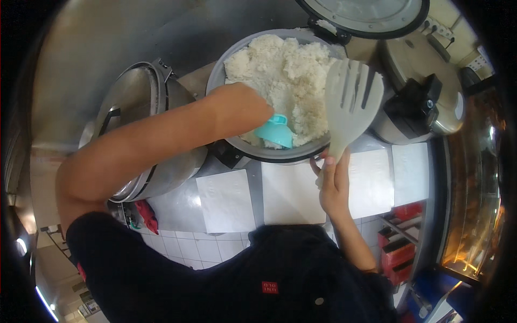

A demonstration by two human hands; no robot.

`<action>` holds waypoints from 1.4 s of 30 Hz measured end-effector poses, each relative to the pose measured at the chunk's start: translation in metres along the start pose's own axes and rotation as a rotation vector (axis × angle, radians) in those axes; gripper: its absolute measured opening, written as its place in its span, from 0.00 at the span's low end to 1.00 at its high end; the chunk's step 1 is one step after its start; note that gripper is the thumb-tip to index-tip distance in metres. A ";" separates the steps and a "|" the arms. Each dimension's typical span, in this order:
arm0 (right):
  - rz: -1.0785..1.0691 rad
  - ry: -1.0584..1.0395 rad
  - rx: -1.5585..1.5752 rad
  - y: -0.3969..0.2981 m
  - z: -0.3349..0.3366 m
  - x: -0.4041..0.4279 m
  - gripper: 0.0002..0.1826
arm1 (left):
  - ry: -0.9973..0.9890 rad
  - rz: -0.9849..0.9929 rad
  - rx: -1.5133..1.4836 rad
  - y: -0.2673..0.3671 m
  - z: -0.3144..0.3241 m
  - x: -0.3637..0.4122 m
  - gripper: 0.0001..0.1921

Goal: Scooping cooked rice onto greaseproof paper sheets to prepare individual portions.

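Observation:
An open rice cooker [218, 66] stands before me, heaped with cooked white rice [282, 60]. My left hand [240, 107] reaches over its near-left side, fist closed on the handle of a turquoise plastic scoop [276, 131]. The scoop rests low in the rice by the near wall, with some rice showing at its lip. In my right hand [335, 177] is a white slotted rice paddle [349, 95], held by its handle at the near-right rim. Its broad slotted head points away from me and overlaps the cooker's right side.
The cooker's raised lid [367, 16] is at the back. Closed rice cookers stand left [133, 93] and right [420, 76]. White paper sheets [226, 200] lie along the steel counter [173, 210]. A red cloth [146, 216] is near left; a lit glass case [470, 185] borders the right.

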State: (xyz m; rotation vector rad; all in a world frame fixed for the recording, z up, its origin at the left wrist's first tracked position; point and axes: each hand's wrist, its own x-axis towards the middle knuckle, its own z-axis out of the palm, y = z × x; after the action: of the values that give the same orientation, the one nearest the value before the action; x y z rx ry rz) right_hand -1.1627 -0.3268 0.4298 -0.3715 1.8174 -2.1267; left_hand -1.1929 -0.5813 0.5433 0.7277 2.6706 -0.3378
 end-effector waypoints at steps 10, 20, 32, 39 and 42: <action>0.043 0.041 0.146 0.005 -0.002 0.004 0.24 | -0.020 0.187 -0.059 -0.039 0.005 0.012 0.15; 0.144 -0.040 -0.321 -0.048 -0.043 0.011 0.16 | -0.040 -0.165 -0.459 -0.066 -0.002 -0.062 0.20; -0.358 -0.137 -0.835 -0.076 0.044 0.027 0.24 | 0.384 -0.745 -1.894 0.051 -0.002 -0.062 0.13; -0.496 -0.316 -0.588 -0.094 0.026 0.063 0.20 | 0.518 -0.780 -2.138 0.041 0.023 -0.071 0.11; -0.273 -0.195 -0.550 -0.129 0.014 0.064 0.18 | 0.559 -0.738 -2.267 0.039 0.019 -0.070 0.12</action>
State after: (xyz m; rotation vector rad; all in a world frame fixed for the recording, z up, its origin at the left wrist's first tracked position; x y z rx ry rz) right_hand -1.2249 -0.3469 0.5585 -0.9675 2.3118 -1.6264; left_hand -1.1104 -0.5852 0.5487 -0.9372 1.6307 2.3979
